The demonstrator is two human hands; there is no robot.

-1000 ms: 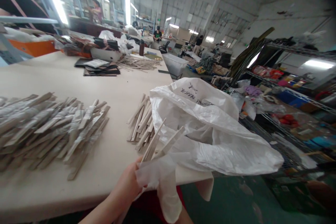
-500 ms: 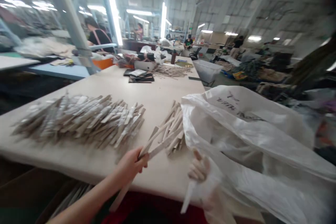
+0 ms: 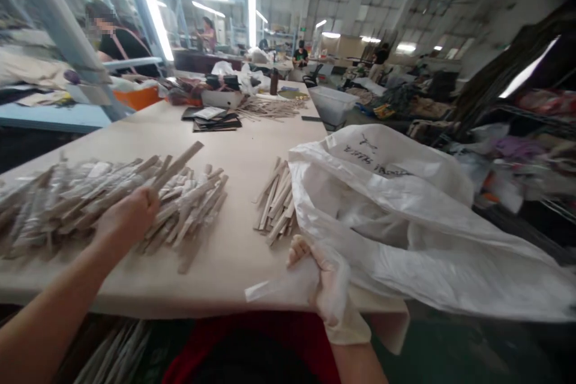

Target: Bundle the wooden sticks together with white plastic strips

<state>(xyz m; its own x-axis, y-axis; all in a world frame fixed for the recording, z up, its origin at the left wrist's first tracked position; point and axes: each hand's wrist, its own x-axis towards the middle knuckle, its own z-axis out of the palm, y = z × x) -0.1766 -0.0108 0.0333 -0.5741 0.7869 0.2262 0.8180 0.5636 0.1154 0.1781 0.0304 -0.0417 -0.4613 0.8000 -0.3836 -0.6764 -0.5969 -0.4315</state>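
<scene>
My bare left hand (image 3: pixel 131 214) is closed around a flat grey-beige strip (image 3: pixel 182 160), over the large pile of strips (image 3: pixel 92 192) on the left of the table. Many strips in that pile have clear plastic around them. My right hand (image 3: pixel 310 264), in a pale glove, is closed on a translucent plastic strip (image 3: pixel 272 288) that points left over the table's front edge. Just beyond it lies a smaller bundle of bare strips (image 3: pixel 276 201), against a big white plastic sack (image 3: pixel 360 216) with black writing.
Farther along the table (image 3: pixel 252 159) lie dark flat pieces (image 3: pixel 211 118) and a heap of thin strips (image 3: pixel 265 107). A slanted metal post (image 3: pixel 67 36) stands on the left. Beyond the table's right edge is a translucent bin (image 3: pixel 333 105). Several people work in the background.
My left hand has moved left with the strip, from beside the small bundle to over the large pile. The plastic in my right hand has swung from hanging down to pointing left. The view has shifted right.
</scene>
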